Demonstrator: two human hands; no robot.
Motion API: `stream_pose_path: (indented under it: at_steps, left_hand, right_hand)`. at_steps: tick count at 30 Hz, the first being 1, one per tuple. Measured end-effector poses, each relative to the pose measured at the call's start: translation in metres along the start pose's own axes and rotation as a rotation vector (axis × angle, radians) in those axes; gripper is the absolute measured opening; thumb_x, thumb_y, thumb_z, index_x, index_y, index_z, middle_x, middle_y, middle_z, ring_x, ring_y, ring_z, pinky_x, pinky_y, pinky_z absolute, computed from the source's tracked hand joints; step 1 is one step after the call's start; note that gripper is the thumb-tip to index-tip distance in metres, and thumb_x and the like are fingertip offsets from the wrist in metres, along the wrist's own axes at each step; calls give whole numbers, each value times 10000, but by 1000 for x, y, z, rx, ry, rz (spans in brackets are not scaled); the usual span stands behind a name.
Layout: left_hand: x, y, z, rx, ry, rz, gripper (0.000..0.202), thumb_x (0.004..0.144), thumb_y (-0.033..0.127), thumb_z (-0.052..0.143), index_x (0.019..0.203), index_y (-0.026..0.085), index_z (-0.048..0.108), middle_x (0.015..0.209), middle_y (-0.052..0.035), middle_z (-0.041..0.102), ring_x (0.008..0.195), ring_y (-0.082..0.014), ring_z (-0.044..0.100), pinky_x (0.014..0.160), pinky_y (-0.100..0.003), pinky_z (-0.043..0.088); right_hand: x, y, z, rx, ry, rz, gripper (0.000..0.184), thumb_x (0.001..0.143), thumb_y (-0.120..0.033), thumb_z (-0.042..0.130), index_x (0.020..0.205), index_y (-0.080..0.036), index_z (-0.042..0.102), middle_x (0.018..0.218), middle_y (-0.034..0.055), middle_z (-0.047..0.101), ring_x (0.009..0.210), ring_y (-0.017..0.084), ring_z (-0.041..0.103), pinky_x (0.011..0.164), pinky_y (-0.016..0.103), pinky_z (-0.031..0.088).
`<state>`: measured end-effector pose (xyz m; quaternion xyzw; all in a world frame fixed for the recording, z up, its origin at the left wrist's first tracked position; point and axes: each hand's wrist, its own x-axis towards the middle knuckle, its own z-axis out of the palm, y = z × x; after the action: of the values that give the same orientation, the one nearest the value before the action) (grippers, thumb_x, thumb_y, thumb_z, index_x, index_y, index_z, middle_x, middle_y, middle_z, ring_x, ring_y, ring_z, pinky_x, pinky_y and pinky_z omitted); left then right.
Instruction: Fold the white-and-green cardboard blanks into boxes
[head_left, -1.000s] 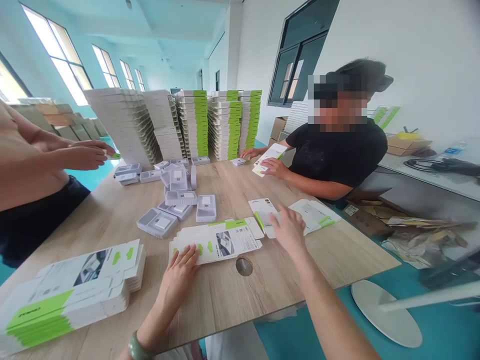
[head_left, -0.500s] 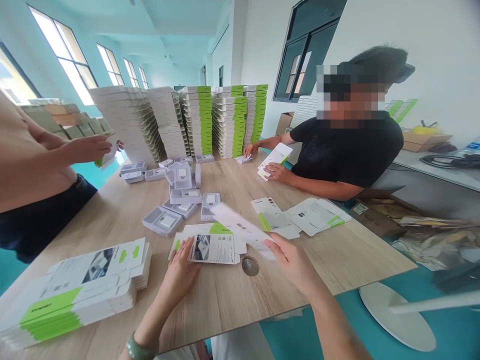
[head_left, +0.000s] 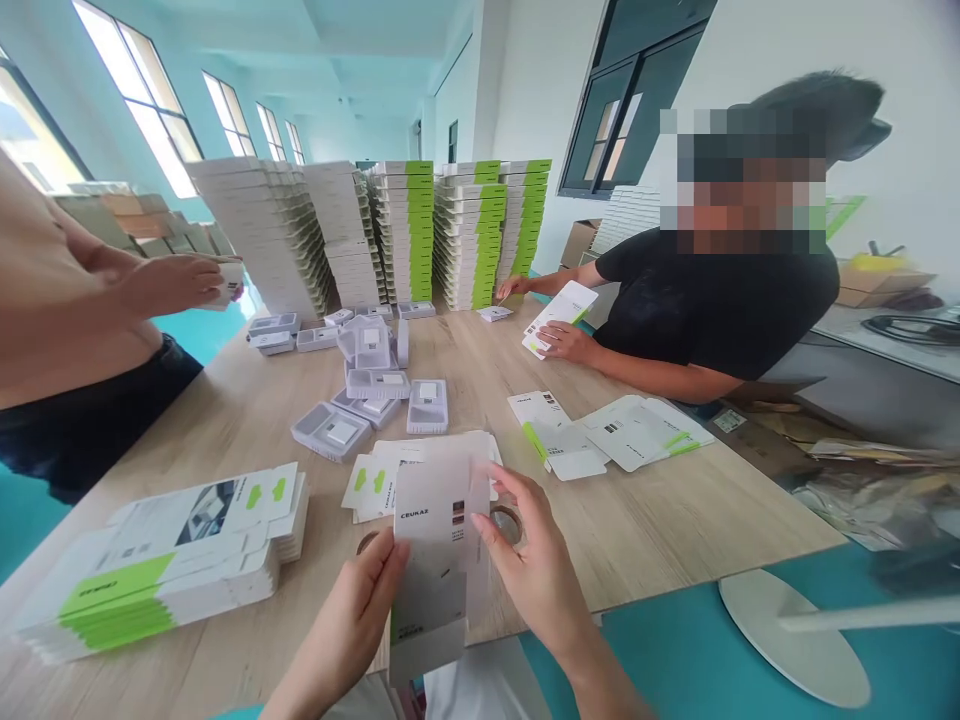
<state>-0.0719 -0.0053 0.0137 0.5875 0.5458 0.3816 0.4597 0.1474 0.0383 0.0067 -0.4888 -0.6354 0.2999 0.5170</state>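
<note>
White carton (head_left: 429,545) between both hands (head_left: 356,600) (head_left: 538,570).

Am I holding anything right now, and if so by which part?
Yes, a white printed carton. Your left hand grips its left edge; your right hand touches its right edge, how firmly I can't tell.

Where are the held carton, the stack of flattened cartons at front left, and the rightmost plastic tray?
Held carton (head_left: 431,555): head view, on its front panel.
Stack of flattened cartons (head_left: 139,582): head view, on its green top panel.
Rightmost plastic tray (head_left: 427,416): head view, on its near compartment.
</note>
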Motion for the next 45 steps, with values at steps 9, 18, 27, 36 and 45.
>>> stream_pose_path:
  at_steps: [9, 18, 27, 36, 45]
  left_hand:
    - [-13, 14, -10, -133, -182, -42, 521, 916, 696, 618, 1053, 220, 778, 916, -93, 756, 810, -256, 653, 793, -352, 561]
    - [-1, -15, 0, -731, -534, -68, 849, 614, 636, 910, 1344, 243, 726, 1369, -155, 728, 1288, -434, 657, 1094, -584, 479]
    - [1, 10, 14, -807, -137, -278, 734, 642, 541, 966, 1236, 161, 765, 1190, -187, 820, 1131, -415, 762, 978, -527, 604]
    - [15, -7, 31, -228, 320, -161, 793, 814, 809, 651, 1132, 96, 794, 998, -211, 836, 985, -415, 767, 872, -506, 608]
    - [14, -2, 25, -273, 203, -145, 587, 786, 670, 794, 1008, 127, 803, 899, -138, 850, 860, -337, 787, 687, -342, 599]
  right_hand:
    - [37, -32, -11, 33, -362, 159, 190, 834, -375, 767, 814, -258, 618, 848, 0, 651, 829, 223, 613, 778, 368, 546]
    - [44, -56, -21, 193, -659, 179, 363, 872, -473, 762, 791, -255, 483, 768, -42, 531, 709, 158, 489, 634, 269, 434]
    - [25, -19, 9, 481, -185, 259, 676, 821, -624, 814, 1368, -323, 555, 1306, 85, 645, 1161, 256, 646, 962, 395, 570]
    - [-24, -6, 40, 578, -256, 435, 442, 927, -660, 686, 1123, -271, 762, 1156, 101, 807, 1128, 335, 742, 1024, 498, 583]
    - [-16, 4, 31, 450, -248, 406, 485, 958, -682, 626, 1161, -257, 741, 1135, 102, 808, 1024, 313, 753, 966, 454, 605]
